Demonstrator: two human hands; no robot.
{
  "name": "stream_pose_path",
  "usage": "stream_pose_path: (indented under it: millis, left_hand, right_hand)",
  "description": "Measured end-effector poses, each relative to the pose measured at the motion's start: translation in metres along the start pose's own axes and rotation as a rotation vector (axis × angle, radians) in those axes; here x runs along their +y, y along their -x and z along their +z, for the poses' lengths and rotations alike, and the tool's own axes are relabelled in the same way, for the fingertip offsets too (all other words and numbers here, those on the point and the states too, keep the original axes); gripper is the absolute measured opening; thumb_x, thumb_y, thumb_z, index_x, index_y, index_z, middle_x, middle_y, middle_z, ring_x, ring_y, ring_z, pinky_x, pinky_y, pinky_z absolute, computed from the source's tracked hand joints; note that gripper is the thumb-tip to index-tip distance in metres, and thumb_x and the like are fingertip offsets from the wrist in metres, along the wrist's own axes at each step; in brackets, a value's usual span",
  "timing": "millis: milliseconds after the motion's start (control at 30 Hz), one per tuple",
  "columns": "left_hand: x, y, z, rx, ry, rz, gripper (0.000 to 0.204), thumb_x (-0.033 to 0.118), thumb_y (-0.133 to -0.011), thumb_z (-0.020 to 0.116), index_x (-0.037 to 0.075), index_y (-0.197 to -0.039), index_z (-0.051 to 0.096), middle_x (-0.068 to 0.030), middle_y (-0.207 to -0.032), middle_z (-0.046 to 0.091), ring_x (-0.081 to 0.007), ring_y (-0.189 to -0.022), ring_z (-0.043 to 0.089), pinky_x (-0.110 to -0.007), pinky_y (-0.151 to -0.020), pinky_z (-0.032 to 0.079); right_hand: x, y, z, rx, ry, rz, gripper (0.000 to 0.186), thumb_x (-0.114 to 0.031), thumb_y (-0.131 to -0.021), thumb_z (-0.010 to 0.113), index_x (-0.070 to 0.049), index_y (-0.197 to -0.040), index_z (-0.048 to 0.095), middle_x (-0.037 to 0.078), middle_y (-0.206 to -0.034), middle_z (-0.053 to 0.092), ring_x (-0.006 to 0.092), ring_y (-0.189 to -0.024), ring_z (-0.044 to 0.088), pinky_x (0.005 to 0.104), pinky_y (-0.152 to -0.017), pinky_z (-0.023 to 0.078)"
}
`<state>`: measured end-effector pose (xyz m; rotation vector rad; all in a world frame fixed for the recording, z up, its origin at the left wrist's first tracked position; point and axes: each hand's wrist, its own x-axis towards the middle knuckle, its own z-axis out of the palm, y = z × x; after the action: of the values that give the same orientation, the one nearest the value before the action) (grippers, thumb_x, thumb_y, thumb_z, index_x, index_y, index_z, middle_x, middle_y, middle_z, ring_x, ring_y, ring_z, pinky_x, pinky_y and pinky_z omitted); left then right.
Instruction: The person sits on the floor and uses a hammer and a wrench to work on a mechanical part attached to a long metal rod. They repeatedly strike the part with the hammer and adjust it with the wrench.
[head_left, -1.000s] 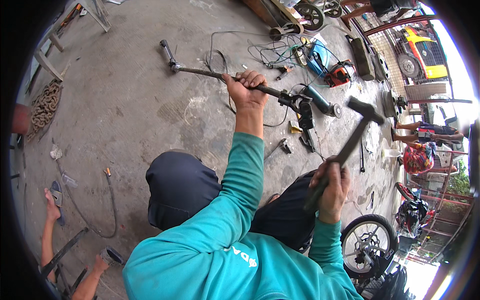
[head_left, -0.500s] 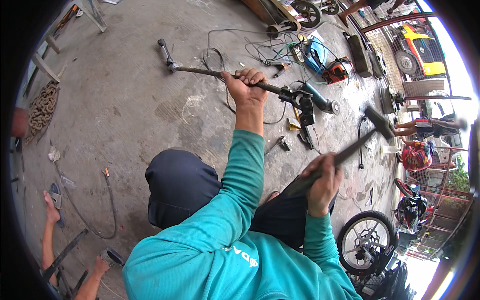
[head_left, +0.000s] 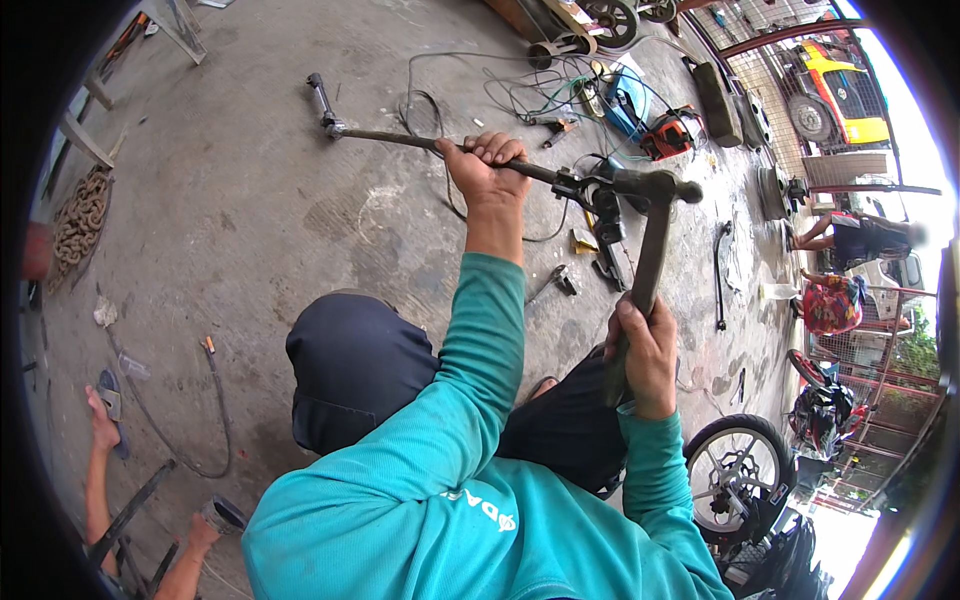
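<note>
A long dark metal rod [head_left: 390,136] is raised above the concrete, with a jointed fitting [head_left: 325,112] at its left end and a forked steel joint [head_left: 571,187] at the right. My left hand [head_left: 485,172] is closed round the rod, left of that joint. My right hand [head_left: 643,355] grips the handle of a hammer [head_left: 651,245]; its head is up beside the forked joint, whether touching I cannot tell. Behind them lie dark tool parts, partly hidden, and a small yellow piece [head_left: 584,241].
Cables, a blue tool [head_left: 627,103] and an orange-black tool [head_left: 668,138] lie ahead. A motorcycle wheel [head_left: 735,460] is at lower right, a rusty chain [head_left: 78,225] at left. Another person's bare legs [head_left: 100,470] are at lower left; more people [head_left: 862,240] are by the mesh fence.
The hammer head has swung from out on the right, dipping and then moving up and left to beside the forked joint. The rod and my left hand have shifted slightly up and left.
</note>
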<state>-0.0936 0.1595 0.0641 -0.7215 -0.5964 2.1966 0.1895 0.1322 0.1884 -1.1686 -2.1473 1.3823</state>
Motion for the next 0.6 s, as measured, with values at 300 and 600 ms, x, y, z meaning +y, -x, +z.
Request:
stream_pose_path:
  millis: [300, 600]
  left_hand:
    - [-0.001, -0.002, -0.006, 0.027, -0.037, 0.02, 0.069, 0.076, -0.096, 0.033, 0.014, -0.066, 0.04, 0.0034, -0.052, 0.034, -0.0092, -0.043, 0.034, -0.023, -0.038, 0.033]
    - [0.026, -0.008, -0.039, 0.154, -0.317, 0.11, 0.056, 0.067, -0.103, 0.035, 0.017, -0.077, 0.039, 0.0042, -0.059, 0.031, -0.0097, -0.046, 0.03, -0.026, -0.041, 0.027]
  right_hand:
    - [0.015, 0.0, -0.006, 0.084, -0.057, -0.038, 0.023, -0.027, -0.103, 0.058, -0.006, -0.095, 0.054, 0.003, -0.07, 0.057, 0.0117, -0.05, 0.053, 0.0257, -0.045, 0.047]
    - [-0.004, -0.022, -0.098, 0.119, 0.274, 0.22, 0.021, -0.026, -0.101, 0.063, -0.005, -0.103, 0.061, 0.002, -0.074, 0.06, 0.0085, -0.051, 0.053, 0.0244, -0.046, 0.043]
